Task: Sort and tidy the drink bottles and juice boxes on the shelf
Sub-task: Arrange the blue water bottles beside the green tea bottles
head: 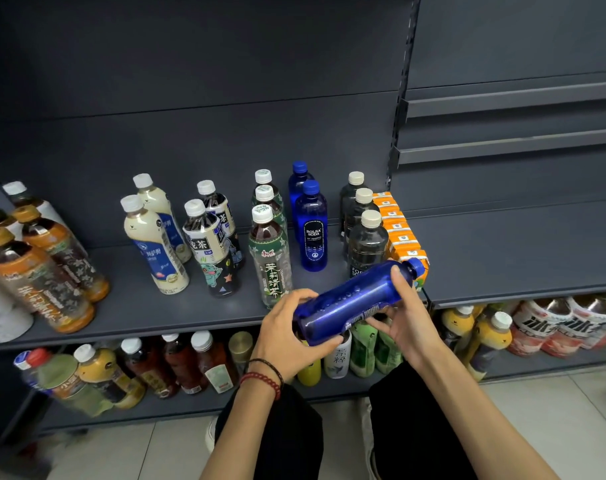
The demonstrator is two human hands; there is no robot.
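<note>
I see the left hand (291, 334) curled round the base of a blue soda bottle (350, 299), and the right hand (408, 320) gripping its upper half near the cap. The bottle lies tilted, cap up and to the right, over the front edge of the shelf (149, 306). Just behind it stand a green-labelled tea bottle (270, 261), two upright blue bottles (312, 230), dark bottles (367, 244) and orange juice boxes (398, 230).

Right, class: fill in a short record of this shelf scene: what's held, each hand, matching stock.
held: blue bottle, tilted, cap toward the right
left hand: grips its base
right hand: grips near its neck
matching row: two upright blue bottles on the shelf
juice boxes: orange row, right of the dark bottles
</note>
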